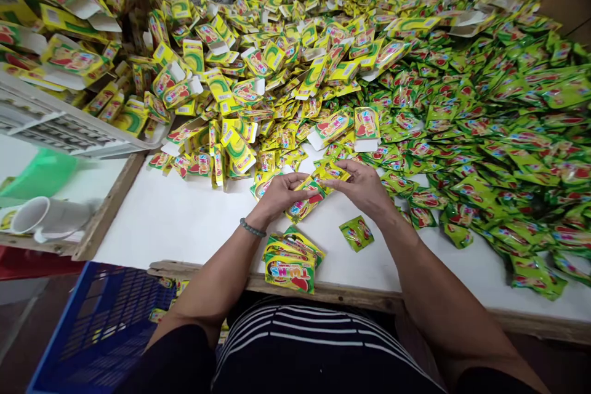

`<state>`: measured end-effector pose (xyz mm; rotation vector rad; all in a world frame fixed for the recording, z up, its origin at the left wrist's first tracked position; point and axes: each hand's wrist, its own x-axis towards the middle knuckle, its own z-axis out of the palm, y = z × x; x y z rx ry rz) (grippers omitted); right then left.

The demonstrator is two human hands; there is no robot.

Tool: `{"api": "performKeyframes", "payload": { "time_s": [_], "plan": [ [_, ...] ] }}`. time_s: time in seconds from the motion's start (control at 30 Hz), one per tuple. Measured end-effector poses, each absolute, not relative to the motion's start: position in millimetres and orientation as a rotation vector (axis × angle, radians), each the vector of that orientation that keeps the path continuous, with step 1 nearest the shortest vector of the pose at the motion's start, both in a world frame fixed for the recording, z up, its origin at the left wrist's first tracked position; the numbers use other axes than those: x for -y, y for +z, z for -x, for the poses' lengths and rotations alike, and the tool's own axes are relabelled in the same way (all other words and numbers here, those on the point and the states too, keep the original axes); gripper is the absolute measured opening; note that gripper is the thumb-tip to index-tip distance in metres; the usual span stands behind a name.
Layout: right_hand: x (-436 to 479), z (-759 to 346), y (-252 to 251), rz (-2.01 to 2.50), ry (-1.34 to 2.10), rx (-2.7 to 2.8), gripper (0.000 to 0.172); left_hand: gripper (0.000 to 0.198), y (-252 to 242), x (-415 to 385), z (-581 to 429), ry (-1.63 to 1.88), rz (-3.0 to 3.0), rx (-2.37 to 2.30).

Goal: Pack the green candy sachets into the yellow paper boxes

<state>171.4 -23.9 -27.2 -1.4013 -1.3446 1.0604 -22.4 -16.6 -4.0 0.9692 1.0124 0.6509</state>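
My left hand and my right hand meet over the white table, both closed on one small yellow-green carton with red print. The carton lies tilted between the fingers, and its flap end is by my right fingertips. A short stack of filled cartons stands at the table's near edge, just below my left wrist. One loose green sachet lies beside my right forearm.
A big heap of flat yellow cartons covers the table's back and left. Green sachets are piled on the right. A white crate with cartons sits left, with a white cup below and a blue basket by my knee.
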Motion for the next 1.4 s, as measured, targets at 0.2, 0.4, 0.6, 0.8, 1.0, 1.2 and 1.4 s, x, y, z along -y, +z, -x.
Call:
{"api": "performKeyframes", "payload": {
  "time_s": [0.2,0.4,0.6,0.8,1.0,1.2,1.4],
  "plan": [
    [28,-165,-26,1.413,1.034,1.428,0.03,0.049,-6,17,24,0.688,-1.042,-0.944],
    [31,-171,-22,1.328,1.154,1.464,0.03,0.047,-13,16,25,0.717,-1.238,-1.001],
    [30,-170,-26,1.388,0.992,1.446,0.029,0.047,-13,18,21,0.808,-1.242,-0.954],
    [27,-166,-23,1.369,0.601,1.445,0.024,0.049,-12,19,17,0.819,-1.147,-0.917],
    [24,-164,-25,1.39,0.61,1.456,0.023,0.053,-14,21,15,0.859,-0.955,-0.93],
    [31,-155,-27,1.367,0.669,1.492,0.026,0.051,-13,20,15,0.906,-0.877,-0.911],
    [31,-154,-17,1.413,0.517,1.428,0.018,0.052,-9,21,14,0.937,-0.894,-0.929]
  ]
}}
